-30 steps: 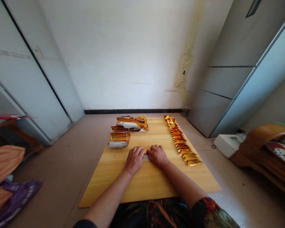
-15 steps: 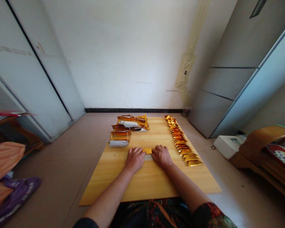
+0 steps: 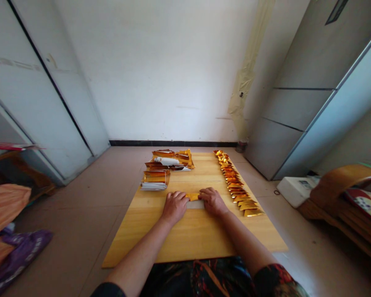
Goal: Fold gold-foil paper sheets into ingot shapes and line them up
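The left hand (image 3: 175, 205) is gripping one end of a narrow golden-orange strip (image 3: 192, 197) with curled fingers; the right hand (image 3: 214, 202) is touching the other end, its grip unclear. The strip is lying between them on the yellow wooden counter (image 3: 200, 241). Flat gold-and-white wrappers (image 3: 155, 177) are lying beyond the left hand, shiny gold foil packets (image 3: 237, 191) beyond the right.

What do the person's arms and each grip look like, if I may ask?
The left grip and right grip are bare, ungloved hands, with no watch or bracelet visible. The forearms are bare too. The left sleeve looks plain and dark where it shows; the right sleeve is dark with a red and greenish pattern.
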Available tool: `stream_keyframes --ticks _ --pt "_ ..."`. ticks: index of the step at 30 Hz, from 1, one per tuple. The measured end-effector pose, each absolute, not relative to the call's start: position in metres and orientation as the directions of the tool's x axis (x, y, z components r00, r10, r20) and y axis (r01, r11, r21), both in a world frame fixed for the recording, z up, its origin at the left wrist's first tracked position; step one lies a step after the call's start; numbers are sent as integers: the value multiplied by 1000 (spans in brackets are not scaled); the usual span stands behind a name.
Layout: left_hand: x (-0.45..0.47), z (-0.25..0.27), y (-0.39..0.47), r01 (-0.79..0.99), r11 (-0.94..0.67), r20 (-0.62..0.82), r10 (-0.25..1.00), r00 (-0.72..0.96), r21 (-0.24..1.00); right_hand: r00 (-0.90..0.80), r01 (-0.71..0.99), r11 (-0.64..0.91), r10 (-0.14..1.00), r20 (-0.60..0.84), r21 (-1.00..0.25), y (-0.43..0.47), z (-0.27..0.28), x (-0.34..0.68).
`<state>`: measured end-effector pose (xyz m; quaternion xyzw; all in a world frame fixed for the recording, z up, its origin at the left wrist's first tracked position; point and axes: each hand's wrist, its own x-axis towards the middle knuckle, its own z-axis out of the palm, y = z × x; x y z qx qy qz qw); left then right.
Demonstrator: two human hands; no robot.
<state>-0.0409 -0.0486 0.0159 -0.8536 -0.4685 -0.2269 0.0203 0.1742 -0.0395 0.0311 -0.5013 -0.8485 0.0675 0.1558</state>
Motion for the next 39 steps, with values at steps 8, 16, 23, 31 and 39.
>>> stream_keyframes --ticks 8,16,23,31,39 --pt "-38 23 -43 803 -580 366 783 502 139 -517 812 548 835 189 -202 -52 30 173" --pt "-21 29 -43 754 -633 248 770 588 176 -521 818 535 845 124 -210 -54 40 171" --pt "-19 14 -52 676 -658 325 753 573 332 -578 777 563 815 36 -283 -50 50 186" --pt "-16 11 -51 700 -619 327 784 528 355 -564 735 585 808 170 -343 -41 25 193" --pt "-10 16 -56 741 -578 318 813 488 342 -531 728 591 807 259 -346 -38 19 191"
